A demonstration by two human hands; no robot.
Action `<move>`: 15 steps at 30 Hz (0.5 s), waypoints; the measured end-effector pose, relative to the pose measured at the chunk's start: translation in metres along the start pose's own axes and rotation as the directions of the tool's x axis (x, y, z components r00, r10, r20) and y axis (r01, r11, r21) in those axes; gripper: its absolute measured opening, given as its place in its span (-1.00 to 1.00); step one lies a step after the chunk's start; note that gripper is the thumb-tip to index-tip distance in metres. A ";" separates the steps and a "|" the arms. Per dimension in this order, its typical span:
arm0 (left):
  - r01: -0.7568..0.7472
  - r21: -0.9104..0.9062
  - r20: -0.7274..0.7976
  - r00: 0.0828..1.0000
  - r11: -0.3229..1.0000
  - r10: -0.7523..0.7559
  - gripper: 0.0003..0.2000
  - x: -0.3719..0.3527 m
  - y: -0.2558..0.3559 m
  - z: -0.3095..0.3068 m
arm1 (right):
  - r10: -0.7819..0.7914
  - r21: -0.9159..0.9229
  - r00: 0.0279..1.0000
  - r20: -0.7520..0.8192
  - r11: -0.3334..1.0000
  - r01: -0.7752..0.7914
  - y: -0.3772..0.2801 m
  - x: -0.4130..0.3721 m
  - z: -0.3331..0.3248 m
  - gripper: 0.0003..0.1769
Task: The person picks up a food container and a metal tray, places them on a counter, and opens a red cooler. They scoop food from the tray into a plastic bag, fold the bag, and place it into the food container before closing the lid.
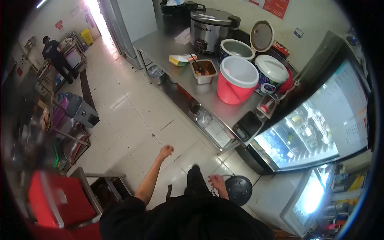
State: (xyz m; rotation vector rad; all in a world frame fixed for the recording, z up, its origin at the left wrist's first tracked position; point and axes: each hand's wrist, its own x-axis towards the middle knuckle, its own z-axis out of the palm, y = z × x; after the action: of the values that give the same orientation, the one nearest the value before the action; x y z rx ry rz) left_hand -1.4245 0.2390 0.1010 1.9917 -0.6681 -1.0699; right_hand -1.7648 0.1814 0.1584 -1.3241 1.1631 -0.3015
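Observation:
My left hand (166,151) is out ahead over the tiled floor, its fingers curled in and nothing showing in them. Lower and to the right, my right hand (217,182) is at the thin loop handle of a dark round pot (239,190), fingers bent around it. The pot hangs beside my right leg, and its dark top faces up. My dark shoe (195,170) shows between the two hands.
A steel counter (164,50) runs along the right with a large rice cooker (210,32), a pink bucket (236,82) and a steel food pan (203,71). A glass-door fridge (308,128) stands beyond. At left are a grey bin (80,110), a red box (60,198) and a distant person (56,56).

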 end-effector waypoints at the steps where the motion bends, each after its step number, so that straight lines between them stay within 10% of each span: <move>1: -0.077 -0.002 -0.024 0.997 0.997 0.077 -0.72 0.035 0.029 -0.009 | -0.041 0.057 0.999 0.002 0.998 0.041 -0.032 0.026 0.008 -0.73; 5: -0.229 0.155 -0.043 0.970 0.961 0.238 -0.65 0.140 0.146 -0.053 | -0.285 0.135 0.958 -0.032 0.948 0.287 -0.175 0.145 0.030 -0.77; 11: -0.435 -0.077 -0.278 0.874 0.897 0.400 -0.77 0.285 0.245 -0.149 | -0.584 0.110 0.807 -0.089 0.800 0.590 -0.408 0.335 0.060 -0.79; 15: -0.391 -0.027 -0.362 0.862 0.920 0.355 -0.74 0.332 0.281 -0.258 | -0.838 0.085 0.530 -0.129 0.524 0.848 -0.573 0.445 0.107 -0.84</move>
State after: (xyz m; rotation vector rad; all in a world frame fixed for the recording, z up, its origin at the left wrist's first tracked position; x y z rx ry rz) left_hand -1.0591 -0.0668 0.2710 1.8039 -0.7495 -0.4868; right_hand -1.2387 -0.2608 0.4147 -1.6921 0.4270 -1.1417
